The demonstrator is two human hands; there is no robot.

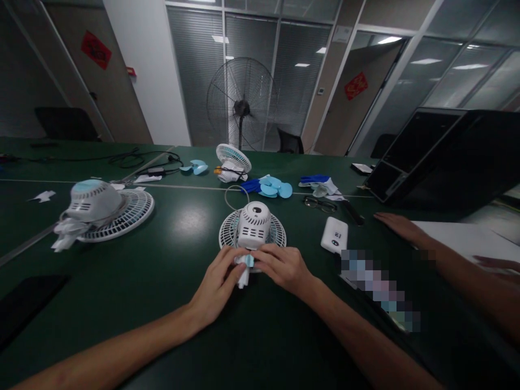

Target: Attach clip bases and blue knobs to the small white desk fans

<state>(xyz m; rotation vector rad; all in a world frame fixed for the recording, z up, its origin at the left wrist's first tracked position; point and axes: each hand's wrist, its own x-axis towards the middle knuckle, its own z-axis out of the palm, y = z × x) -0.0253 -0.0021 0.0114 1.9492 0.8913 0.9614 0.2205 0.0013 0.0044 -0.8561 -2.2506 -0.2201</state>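
Two hands meet at the near edge of a small white fan [252, 226] lying face down on the green table [162, 281], its motor housing pointing up from the round grille. The left hand [218, 283] and the right hand [281, 265] both pinch a white and pale blue clip part [245, 270] at the fan's base, fingers closed tight around it. It looks like a fitting or freeing step at the base; any further move would call for a steady hold on the housing and a careful pull. Another fan [101, 208] lies well apart to the left. Loose blue blades [273, 187] sit beyond. No bins or trays show. A co-worker's hand [400, 225] rests flat at right.
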